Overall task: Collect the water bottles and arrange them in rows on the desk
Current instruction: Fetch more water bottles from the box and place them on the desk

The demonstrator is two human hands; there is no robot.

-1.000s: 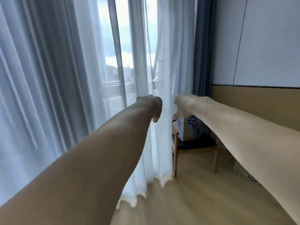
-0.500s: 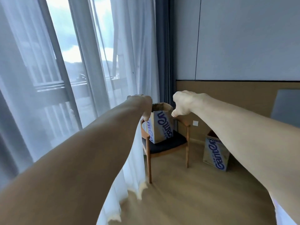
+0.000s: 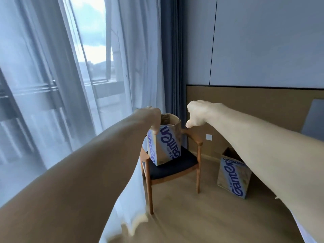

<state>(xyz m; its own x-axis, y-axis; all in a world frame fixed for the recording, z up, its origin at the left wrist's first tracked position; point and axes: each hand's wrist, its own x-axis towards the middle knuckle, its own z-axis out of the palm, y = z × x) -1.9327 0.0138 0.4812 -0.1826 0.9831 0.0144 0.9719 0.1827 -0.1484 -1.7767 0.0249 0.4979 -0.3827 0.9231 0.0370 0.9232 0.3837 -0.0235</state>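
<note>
No water bottle and no desk show in this view. Both arms stretch out in front of me at chest height. My left hand (image 3: 153, 120) hangs with fingers curled down, holding nothing, in front of an open cardboard box (image 3: 166, 146) with blue lettering that stands on a wooden chair (image 3: 172, 168). My right hand (image 3: 197, 114) is a loose fist, empty, to the right of that box and above the chair. What the box holds is hidden.
A second open lettered cardboard box (image 3: 234, 178) stands on the wooden floor by the wall at the right. Sheer white curtains (image 3: 52, 85) and a dark blue curtain (image 3: 172, 58) cover the window on the left. A wall socket (image 3: 208, 137) sits behind the chair.
The view has swung from the window toward the room corner. The chair with its box and the floor box have come into sight. Both hands stay curled and empty.
</note>
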